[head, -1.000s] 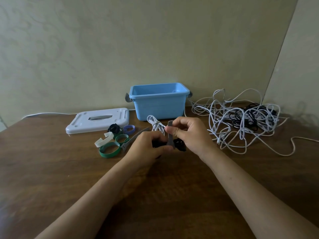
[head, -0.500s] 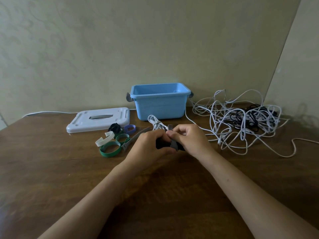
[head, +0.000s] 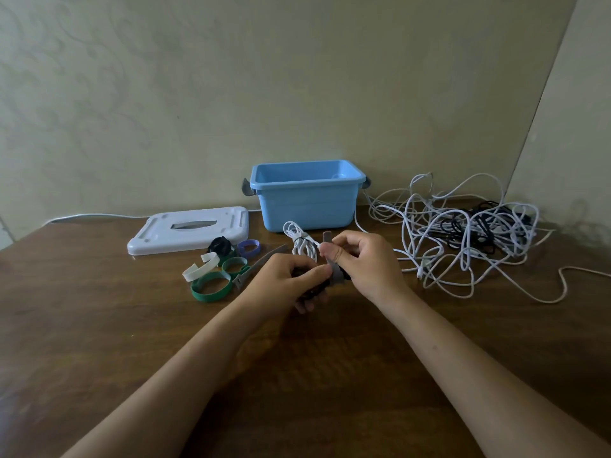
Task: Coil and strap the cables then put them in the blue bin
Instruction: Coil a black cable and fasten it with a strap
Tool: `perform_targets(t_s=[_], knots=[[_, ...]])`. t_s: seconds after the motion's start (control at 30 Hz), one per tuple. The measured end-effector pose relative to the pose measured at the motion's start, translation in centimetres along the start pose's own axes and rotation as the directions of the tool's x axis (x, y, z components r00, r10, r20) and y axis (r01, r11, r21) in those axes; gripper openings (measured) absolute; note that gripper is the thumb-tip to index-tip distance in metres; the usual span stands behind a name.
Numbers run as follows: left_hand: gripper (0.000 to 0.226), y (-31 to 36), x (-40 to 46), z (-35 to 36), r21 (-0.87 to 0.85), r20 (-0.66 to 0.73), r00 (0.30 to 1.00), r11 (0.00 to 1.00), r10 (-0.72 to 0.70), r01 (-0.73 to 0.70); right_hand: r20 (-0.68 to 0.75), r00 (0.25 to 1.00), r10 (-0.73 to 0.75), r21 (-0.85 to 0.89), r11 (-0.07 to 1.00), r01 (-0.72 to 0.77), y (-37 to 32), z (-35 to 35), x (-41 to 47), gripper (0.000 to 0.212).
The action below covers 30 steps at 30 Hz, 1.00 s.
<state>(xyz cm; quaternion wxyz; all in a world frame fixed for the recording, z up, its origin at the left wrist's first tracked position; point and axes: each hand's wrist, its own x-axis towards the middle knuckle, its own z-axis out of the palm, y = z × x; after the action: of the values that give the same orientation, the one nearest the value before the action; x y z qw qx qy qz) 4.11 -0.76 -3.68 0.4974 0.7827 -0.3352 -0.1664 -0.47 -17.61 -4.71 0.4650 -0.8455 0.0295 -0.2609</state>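
Observation:
My left hand [head: 284, 279] grips a small coil of black cable [head: 314, 287], mostly hidden inside the fingers. My right hand [head: 362, 262] pinches a grey strap [head: 334, 269] that wraps the black coil, its free end sticking up past the thumb. A coiled, strapped white cable [head: 301, 242] lies on the table just behind my hands. The open blue bin [head: 305, 200] stands at the back centre. A tangle of white and black cables [head: 463, 233] is heaped to its right.
The bin's white lid [head: 188, 231] lies flat at the back left. Several loose straps lie beside it: green rings [head: 211, 285], a white one [head: 200, 267], a purple one [head: 248, 248], a black one [head: 220, 245], a grey one [head: 261, 262]. Walls close the back and right.
My hands dipped toward the table, then rose slightly. The right hand keeps working the grey strap around the black coil; its free end again sticks up.

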Motion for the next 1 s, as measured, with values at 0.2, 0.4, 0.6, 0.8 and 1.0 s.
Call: perform_targets(t_s=[0.2,0.4,0.6,0.8,1.0], knots=[[0.007,-0.7,0.5,-0.4,0.134,-0.052,0.995,0.988,0.088,-0.08,0.093,0.994,0.063,0.07,0.995,-0.07,0.0,-0.4,0.3,0.023],[0.012,-1.2,0.5,-0.5,0.321,-0.118,0.965,0.928,0.235,-0.187,0.137,0.988,0.068,0.072,0.994,-0.079,0.2,-0.3,0.3,0.018],[0.022,-1.6,0.6,-0.4,0.36,-0.182,0.929,0.901,0.321,-0.241,0.169,0.978,0.121,0.129,0.981,-0.144,0.2,-0.2,0.3,0.02],[0.039,-1.6,0.6,-0.6,0.282,-0.219,0.923,0.926,0.316,-0.251,0.234,0.949,0.209,0.195,0.947,-0.256,0.2,-0.3,0.2,0.019],[0.018,-0.9,0.4,-0.8,0.038,-0.227,0.965,0.992,0.129,-0.124,0.129,0.982,0.139,0.168,0.973,-0.16,-0.1,-0.3,0.2,0.012]])
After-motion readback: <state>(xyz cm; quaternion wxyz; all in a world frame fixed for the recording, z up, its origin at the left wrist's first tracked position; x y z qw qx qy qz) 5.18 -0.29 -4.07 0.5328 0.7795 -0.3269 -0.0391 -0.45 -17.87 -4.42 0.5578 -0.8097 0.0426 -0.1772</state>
